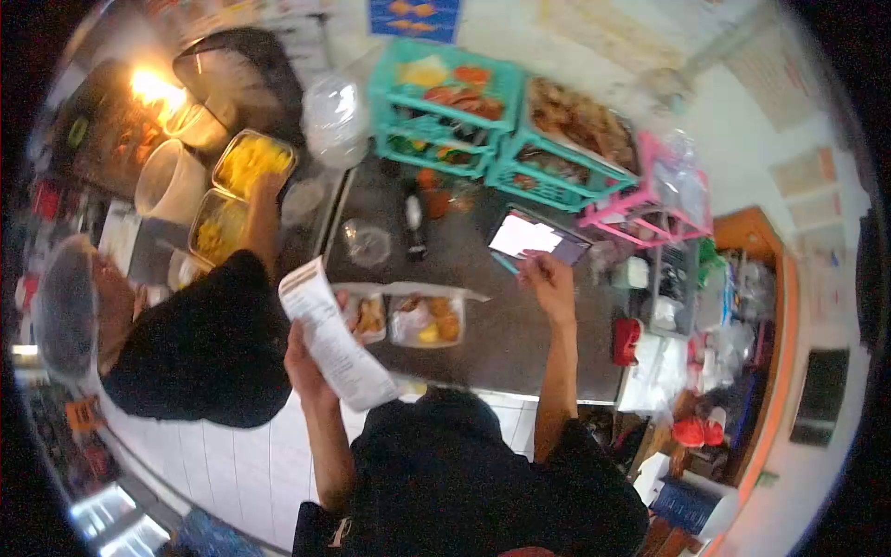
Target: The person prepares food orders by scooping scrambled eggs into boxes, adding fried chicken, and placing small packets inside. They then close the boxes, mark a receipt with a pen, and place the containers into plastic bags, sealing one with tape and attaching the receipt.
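In my left hand is a long printed receipt, its fingers closed around the left edge. My right hand is over a tablet or large phone with a bright screen, a fingertip at the lower edge of the display. Its fingers are partly curled and hold nothing. Between my hands, a clear tray of food sits near the counter's front edge. A second food tray is partly hidden behind the receipt.
A co-worker in a dark shirt reaches into a container of yellow food at left. Flames rise from a grill. Teal baskets and a pink rack line the counter's back. A black-handled item lies mid-counter.
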A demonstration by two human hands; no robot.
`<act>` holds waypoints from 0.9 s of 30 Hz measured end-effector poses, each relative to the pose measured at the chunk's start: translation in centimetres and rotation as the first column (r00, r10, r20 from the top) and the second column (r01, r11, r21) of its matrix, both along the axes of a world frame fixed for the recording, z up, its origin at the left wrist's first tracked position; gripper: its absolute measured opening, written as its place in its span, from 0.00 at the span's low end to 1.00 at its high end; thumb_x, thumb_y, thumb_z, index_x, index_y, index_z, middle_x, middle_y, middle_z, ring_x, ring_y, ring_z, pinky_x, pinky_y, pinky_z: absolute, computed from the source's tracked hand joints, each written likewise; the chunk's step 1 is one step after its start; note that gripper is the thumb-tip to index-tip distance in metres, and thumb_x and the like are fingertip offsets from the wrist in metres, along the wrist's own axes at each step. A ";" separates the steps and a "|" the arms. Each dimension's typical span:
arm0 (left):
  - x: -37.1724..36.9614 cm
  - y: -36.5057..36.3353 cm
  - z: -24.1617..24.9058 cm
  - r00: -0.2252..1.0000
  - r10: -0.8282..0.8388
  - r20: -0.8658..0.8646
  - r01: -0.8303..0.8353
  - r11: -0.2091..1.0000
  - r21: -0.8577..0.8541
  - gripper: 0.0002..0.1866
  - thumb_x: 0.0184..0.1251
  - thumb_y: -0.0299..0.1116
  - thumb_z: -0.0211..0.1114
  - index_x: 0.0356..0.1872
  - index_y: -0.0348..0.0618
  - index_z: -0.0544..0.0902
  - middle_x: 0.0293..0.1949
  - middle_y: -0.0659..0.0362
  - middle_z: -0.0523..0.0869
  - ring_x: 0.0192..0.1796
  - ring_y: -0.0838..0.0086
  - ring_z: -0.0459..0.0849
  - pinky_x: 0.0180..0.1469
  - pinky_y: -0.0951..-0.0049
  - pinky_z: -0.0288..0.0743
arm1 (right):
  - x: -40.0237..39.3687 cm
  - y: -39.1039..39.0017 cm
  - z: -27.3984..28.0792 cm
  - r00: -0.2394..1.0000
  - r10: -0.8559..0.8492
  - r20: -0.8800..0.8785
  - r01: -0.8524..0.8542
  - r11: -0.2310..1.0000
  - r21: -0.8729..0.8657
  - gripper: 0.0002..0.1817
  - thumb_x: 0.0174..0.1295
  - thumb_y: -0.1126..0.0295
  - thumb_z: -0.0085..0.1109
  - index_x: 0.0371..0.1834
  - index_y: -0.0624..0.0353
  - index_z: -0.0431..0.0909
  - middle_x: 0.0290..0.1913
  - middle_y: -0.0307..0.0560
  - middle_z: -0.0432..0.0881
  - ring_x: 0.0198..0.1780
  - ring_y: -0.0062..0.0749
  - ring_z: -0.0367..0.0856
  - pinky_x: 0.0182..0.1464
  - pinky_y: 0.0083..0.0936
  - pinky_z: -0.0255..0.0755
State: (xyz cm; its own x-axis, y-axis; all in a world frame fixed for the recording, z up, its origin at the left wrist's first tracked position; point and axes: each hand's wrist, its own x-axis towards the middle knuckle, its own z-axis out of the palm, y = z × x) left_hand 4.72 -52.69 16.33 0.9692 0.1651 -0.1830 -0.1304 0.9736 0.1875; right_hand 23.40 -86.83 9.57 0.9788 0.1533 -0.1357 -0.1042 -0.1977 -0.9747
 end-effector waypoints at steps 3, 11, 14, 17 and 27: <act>0.5 -0.7 -1.0 0.987 0.048 -0.151 -0.033 0.994 0.104 0.29 0.76 0.44 0.45 0.72 0.41 0.59 0.62 0.39 0.75 0.48 0.50 0.85 0.44 0.50 0.86 | 6.5 -0.7 6.5 0.914 -0.146 0.378 0.227 0.957 -0.179 0.09 0.67 0.70 0.59 0.42 0.65 0.83 0.28 0.38 0.83 0.30 0.16 0.80 0.31 0.20 0.77; 1.7 -2.6 -0.2 0.980 0.103 -0.168 -0.078 0.986 0.150 0.29 0.76 0.44 0.43 0.73 0.42 0.58 0.64 0.38 0.73 0.49 0.52 0.85 0.44 0.49 0.86 | 30.6 -5.7 4.9 0.541 0.266 0.798 0.617 0.520 -0.591 0.13 0.55 0.59 0.64 0.37 0.56 0.85 0.36 0.55 0.86 0.43 0.52 0.83 0.51 0.44 0.72; 0.0 -1.5 -0.8 0.966 0.157 -0.204 -0.140 0.985 0.097 0.31 0.76 0.45 0.45 0.75 0.44 0.55 0.68 0.39 0.67 0.52 0.50 0.84 0.48 0.46 0.84 | 30.6 -5.0 6.8 0.726 0.173 0.666 0.498 0.535 -0.682 0.15 0.53 0.56 0.68 0.40 0.51 0.87 0.39 0.54 0.87 0.45 0.48 0.85 0.47 0.39 0.78; -1.5 -0.7 -1.1 0.972 0.174 -0.157 -0.174 0.985 0.011 0.32 0.75 0.44 0.49 0.76 0.49 0.54 0.71 0.40 0.64 0.56 0.49 0.82 0.50 0.43 0.82 | 31.2 -5.7 6.3 0.707 0.251 0.661 0.607 0.264 -0.750 0.16 0.56 0.55 0.63 0.38 0.55 0.86 0.37 0.61 0.85 0.44 0.54 0.84 0.46 0.45 0.77; -3.0 0.6 -1.7 0.975 0.182 -0.131 -0.179 0.983 0.037 0.29 0.77 0.45 0.42 0.76 0.48 0.55 0.69 0.38 0.67 0.53 0.49 0.84 0.51 0.45 0.82 | 32.6 -7.7 5.1 0.865 0.195 0.462 0.425 0.206 -0.881 0.25 0.55 0.44 0.64 0.44 0.53 0.87 0.42 0.62 0.85 0.47 0.54 0.84 0.51 0.44 0.77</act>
State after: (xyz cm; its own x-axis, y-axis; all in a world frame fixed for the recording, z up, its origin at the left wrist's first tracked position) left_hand 1.71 -52.12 14.59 0.8902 0.3412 -0.3019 -0.2759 0.9311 0.2387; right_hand 55.98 -94.56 14.71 0.9480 0.0922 0.3046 0.0862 -0.9957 0.0331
